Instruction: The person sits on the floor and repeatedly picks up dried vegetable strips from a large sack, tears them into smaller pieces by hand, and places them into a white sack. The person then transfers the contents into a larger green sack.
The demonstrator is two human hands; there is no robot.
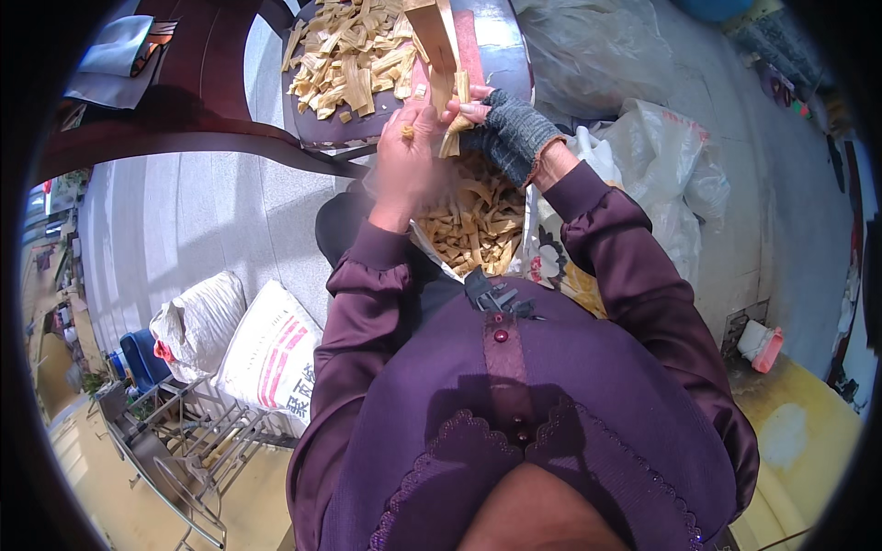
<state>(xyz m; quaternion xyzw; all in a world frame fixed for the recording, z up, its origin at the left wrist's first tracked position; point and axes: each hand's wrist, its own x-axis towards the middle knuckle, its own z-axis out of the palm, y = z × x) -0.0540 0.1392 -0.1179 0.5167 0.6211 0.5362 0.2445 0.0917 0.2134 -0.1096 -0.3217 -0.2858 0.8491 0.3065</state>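
Note:
My right hand (513, 127), in a grey knitted fingerless glove, holds a folded strip of pale yellow dried husk-like material (456, 124) between thumb and fingers. Close beside it, my bare left hand (406, 148) has its fingertips near the strip; whether it grips anything is unclear, as part of the hand is blurred. A wooden block (433, 34) stands upright just beyond the fingers, on a reddish board on the seat. A pile of similar flat strips (355, 62) lies on the chair seat to the left. Below my hands, a sack holds many curled pieces (475, 220).
The dark padded chair seat (506, 41) has a wooden frame (234, 141) at left. Clear plastic bags (654, 158) lie on the floor at right. White sacks (269, 351) and a metal rack (186, 441) stand at lower left. A pink-rimmed container (761, 348) is at lower right.

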